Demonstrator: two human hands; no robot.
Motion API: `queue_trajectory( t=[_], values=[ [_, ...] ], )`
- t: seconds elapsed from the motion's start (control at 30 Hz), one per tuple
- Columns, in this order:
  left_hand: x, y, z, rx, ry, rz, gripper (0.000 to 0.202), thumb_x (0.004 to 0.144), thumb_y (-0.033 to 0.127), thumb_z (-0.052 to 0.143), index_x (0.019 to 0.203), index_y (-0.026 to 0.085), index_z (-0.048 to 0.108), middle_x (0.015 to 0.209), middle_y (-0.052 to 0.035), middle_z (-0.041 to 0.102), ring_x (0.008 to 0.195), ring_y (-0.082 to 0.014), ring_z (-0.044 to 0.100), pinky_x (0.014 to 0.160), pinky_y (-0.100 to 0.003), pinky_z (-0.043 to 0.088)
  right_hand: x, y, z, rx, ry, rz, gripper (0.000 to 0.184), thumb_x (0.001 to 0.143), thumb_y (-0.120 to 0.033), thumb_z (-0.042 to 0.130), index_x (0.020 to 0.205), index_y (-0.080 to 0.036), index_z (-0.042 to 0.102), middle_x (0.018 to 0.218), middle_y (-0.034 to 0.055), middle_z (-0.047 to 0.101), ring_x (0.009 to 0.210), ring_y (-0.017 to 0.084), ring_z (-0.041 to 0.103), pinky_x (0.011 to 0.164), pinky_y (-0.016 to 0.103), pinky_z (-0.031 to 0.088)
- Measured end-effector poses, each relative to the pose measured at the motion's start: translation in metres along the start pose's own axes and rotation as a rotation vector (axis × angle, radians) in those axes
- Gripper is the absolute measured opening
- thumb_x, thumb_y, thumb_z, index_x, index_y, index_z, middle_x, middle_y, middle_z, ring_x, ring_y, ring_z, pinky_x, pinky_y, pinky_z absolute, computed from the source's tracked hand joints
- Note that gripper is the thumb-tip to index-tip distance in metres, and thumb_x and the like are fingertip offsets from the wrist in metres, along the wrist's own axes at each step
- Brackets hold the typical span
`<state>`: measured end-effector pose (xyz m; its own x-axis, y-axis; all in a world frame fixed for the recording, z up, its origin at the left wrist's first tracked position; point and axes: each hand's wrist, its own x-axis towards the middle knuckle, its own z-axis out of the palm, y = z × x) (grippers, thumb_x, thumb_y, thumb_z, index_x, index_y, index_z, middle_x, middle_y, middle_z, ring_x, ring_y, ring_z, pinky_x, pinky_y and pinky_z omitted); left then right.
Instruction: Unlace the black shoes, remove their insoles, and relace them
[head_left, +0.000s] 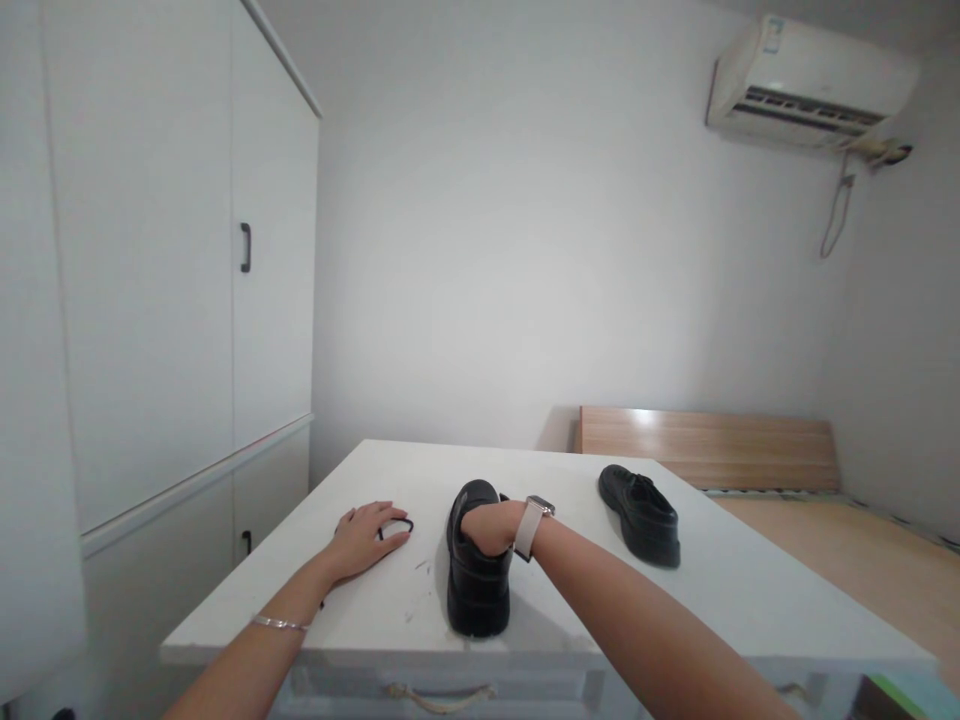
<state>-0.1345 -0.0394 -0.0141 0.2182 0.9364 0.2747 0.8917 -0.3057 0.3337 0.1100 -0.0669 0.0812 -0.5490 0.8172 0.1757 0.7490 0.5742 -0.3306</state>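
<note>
A black shoe (pixel 480 590) stands on the white table in front of me, its heel towards me. My right hand (pixel 495 528) reaches down into its opening, so the fingers are hidden inside. On the table to the left of the shoe, my left hand (pixel 367 540) lies flat with its fingers stretched out. A thin black cord (pixel 409 522), which looks like a shoelace, loops out between its thumb and forefinger; most of it is covered by the hand. The other black shoe (pixel 643 515), with laces at its front, stands apart on the right side of the table.
The white table (pixel 555 470) has a drawer with a rope-like handle (pixel 441 700) at its front. A white wardrobe (pixel 150 250) stands on the left. On the right is a bed with a wooden headboard (pixel 705 445), under a wall air conditioner (pixel 817 85).
</note>
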Motion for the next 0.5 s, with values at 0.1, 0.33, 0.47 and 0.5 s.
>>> queue_trajectory(
  t=[0.1,0.33,0.47,0.5],
  values=[
    [-0.001,0.001,-0.001,-0.001,-0.003,-0.003,0.045,0.085,0.056,0.051,0.122,0.033,0.064,0.14,-0.0092,0.055,0.131,-0.0317,0.047,0.11,-0.052,0.027,-0.012,-0.006,-0.012,-0.17,-0.195,0.064,0.016,0.093,-0.03,0.063,0.097,-0.015,0.065,0.093,0.0024,0.067,0.078,0.015,0.066,0.07,0.031,0.057],
    [0.0,0.001,0.0,-0.033,0.01,0.001,0.043,0.085,0.055,0.051,0.12,0.033,0.065,0.139,-0.0093,0.056,0.133,-0.0315,0.045,0.11,-0.053,0.026,-0.036,-0.033,-0.037,-0.401,0.04,0.141,0.011,0.081,-0.015,0.06,0.086,-0.012,0.069,0.092,0.0177,0.072,0.084,0.03,0.069,0.066,0.037,0.051],
    [0.0,-0.001,0.001,-0.062,0.032,0.003,0.043,0.083,0.055,0.053,0.117,0.032,0.067,0.138,-0.0101,0.057,0.131,-0.0317,0.047,0.109,-0.053,0.027,-0.037,-0.04,-0.052,-0.451,0.27,0.188,0.017,0.082,-0.018,0.051,0.089,-0.014,0.066,0.09,0.0171,0.072,0.082,0.03,0.068,0.064,0.035,0.045],
    [-0.001,-0.001,0.001,-0.073,0.04,0.002,0.043,0.082,0.055,0.054,0.116,0.033,0.068,0.137,-0.0099,0.058,0.13,-0.0319,0.048,0.109,-0.052,0.028,-0.037,-0.042,-0.057,-0.456,0.324,0.2,0.017,0.083,-0.018,0.049,0.088,-0.015,0.065,0.088,0.0155,0.072,0.081,0.029,0.068,0.064,0.034,0.044]
  ],
)
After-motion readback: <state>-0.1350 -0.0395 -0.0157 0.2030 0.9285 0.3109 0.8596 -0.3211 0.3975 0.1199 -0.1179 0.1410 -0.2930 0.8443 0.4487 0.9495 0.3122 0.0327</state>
